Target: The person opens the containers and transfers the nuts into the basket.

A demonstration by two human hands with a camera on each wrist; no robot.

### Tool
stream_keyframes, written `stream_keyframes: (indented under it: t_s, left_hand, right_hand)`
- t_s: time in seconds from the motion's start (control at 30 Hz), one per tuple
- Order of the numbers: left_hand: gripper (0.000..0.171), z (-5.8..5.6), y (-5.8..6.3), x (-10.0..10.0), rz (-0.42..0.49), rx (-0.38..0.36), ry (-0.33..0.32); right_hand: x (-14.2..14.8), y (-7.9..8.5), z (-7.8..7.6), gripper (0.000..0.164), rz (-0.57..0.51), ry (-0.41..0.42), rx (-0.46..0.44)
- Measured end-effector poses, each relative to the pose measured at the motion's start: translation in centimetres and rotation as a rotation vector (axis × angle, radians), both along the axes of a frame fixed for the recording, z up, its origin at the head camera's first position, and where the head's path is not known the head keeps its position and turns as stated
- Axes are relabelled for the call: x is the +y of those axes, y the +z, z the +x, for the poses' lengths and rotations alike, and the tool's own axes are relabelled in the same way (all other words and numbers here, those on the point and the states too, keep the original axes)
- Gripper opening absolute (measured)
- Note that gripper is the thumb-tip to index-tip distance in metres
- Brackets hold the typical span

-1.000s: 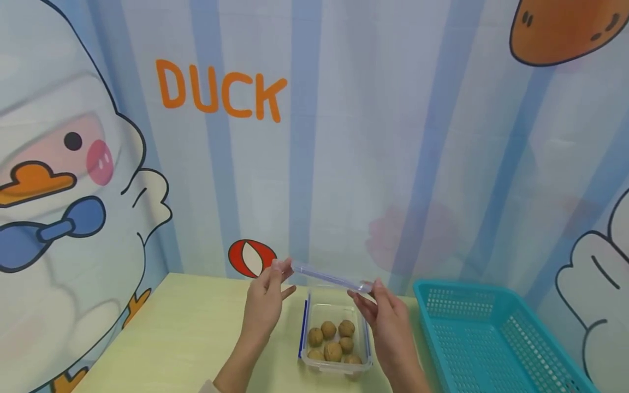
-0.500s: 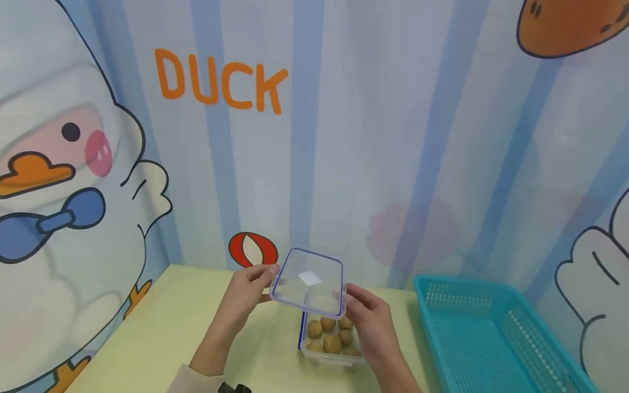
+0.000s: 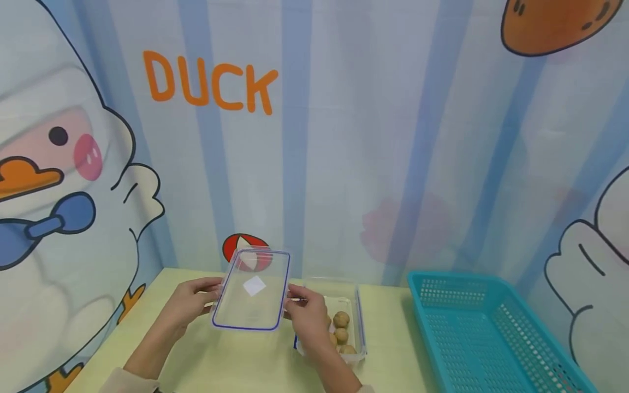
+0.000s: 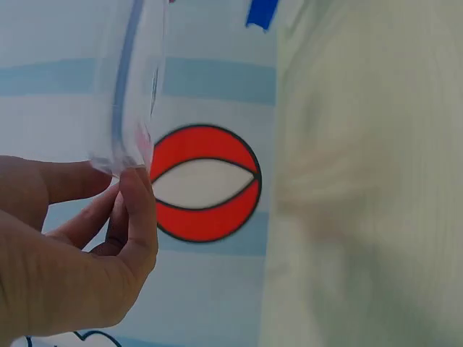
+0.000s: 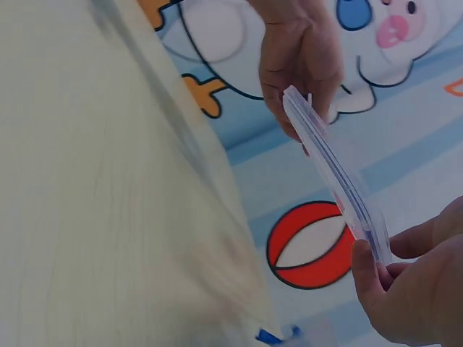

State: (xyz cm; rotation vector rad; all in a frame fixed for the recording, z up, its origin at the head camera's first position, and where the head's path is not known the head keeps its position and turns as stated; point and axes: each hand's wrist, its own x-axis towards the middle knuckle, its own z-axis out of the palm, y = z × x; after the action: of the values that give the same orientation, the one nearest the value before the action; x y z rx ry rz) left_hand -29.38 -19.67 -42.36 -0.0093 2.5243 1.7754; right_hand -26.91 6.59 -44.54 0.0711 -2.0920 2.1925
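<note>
A clear plastic lid (image 3: pixel 231 311) with a blue seal and a white square label is held up in the air, tilted, left of the box. My left hand (image 3: pixel 189 303) pinches its left edge between thumb and fingers, as the left wrist view also shows. At the opposite edge, my right hand (image 3: pixel 309 316) pinches the lid between thumb and fingers. Behind the right hand and forearm stands a clear plastic box (image 3: pixel 361 327), uncovered, with several walnuts (image 3: pixel 341 320) inside. The forearm hides the box's left part and some walnuts.
A turquoise perforated basket (image 3: pixel 491 338) stands on the right of the pale yellow table (image 3: pixel 236 360). Behind the table hangs a striped blue-and-white cloth (image 3: pixel 334 164) printed with ducks and a red ball.
Both hands have carried the lid from above the box to its left and lower. The lid has turned from edge-on to facing the head camera. More of the box's right side shows now.
</note>
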Motion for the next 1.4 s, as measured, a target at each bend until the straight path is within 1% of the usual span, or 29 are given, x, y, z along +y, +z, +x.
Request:
stream_keyframes:
  t_s: [0.1, 0.17, 0.27, 0.33, 0.4, 0.5, 0.63, 0.73, 0.87, 0.97, 1.1, 1.2, 1.3, 1.4]
  left_hand:
    - [0.043, -0.2, -0.4, -1.5, -0.040, -0.004, 0.037]
    - [0.044, -0.5, -0.7, -2.3, -0.048, -0.011, 0.041]
    - [0.045, -0.8, -1.0, -3.4, -0.066, -0.018, 0.040]
    - [0.045, -1.1, -1.2, -3.9, -0.074, -0.029, 0.043]
    - [0.045, -1.3, -1.5, -4.4, -0.076, -0.042, 0.049]
    - [0.045, -1.6, -1.9, -5.0, -0.056, -0.076, 0.067]
    - [0.046, -1.7, -2.5, -5.6, -0.033, -0.107, 0.080]
    - [0.046, -1.8, -2.9, -5.7, -0.040, -0.107, 0.080]
    - [0.045, -1.7, -3.4, -5.5, -0.055, -0.101, 0.083]
    - [0.043, -1.6, -3.9, -5.4, -0.075, -0.095, 0.087]
    - [0.039, -1.7, -4.6, -5.2, -0.123, -0.100, 0.103]
    - [0.038, -1.8, -5.1, -5.1, -0.144, -0.101, 0.108]
    - [0.037, -2.0, -6.0, -5.4, -0.158, -0.093, 0.106]
    - [0.036, -2.1, -6.9, -5.8, -0.180, -0.102, 0.112]
  right_hand:
    - [-1.9, -0.3, -0.7, 0.031, 0.046, -0.034, -0.002]
    - [-2.9, -0.6, -1.2, 0.028, 0.064, -0.055, -0.013]
    - [-4.3, -1.2, -1.6, 0.026, 0.054, -0.073, -0.038]
    - [-5.0, -1.6, -1.8, 0.028, 0.024, -0.076, -0.065]
    - [-5.6, -1.9, -1.8, 0.030, -0.013, -0.076, -0.085]
    - [-6.3, -2.3, -1.9, 0.033, -0.047, -0.077, -0.114]
    - [-6.9, -3.2, -2.1, 0.032, -0.038, -0.093, -0.152]
    - [-7.3, -4.1, -2.2, 0.030, -0.011, -0.118, -0.178]
    - [-7.6, -4.9, -2.5, 0.032, 0.095, -0.161, -0.172]
    - [-7.7, -5.3, -2.6, 0.033, 0.217, -0.181, -0.141]
    - [-7.7, -5.8, -2.7, 0.027, 0.391, -0.194, -0.095]
    - [-7.8, -6.3, -2.6, 0.024, 0.485, -0.198, -0.073]
    - [-7.9, -6.6, -2.6, 0.023, 0.519, -0.181, -0.079]
    - [-7.9, -6.8, -2.6, 0.023, 0.532, -0.163, -0.083]
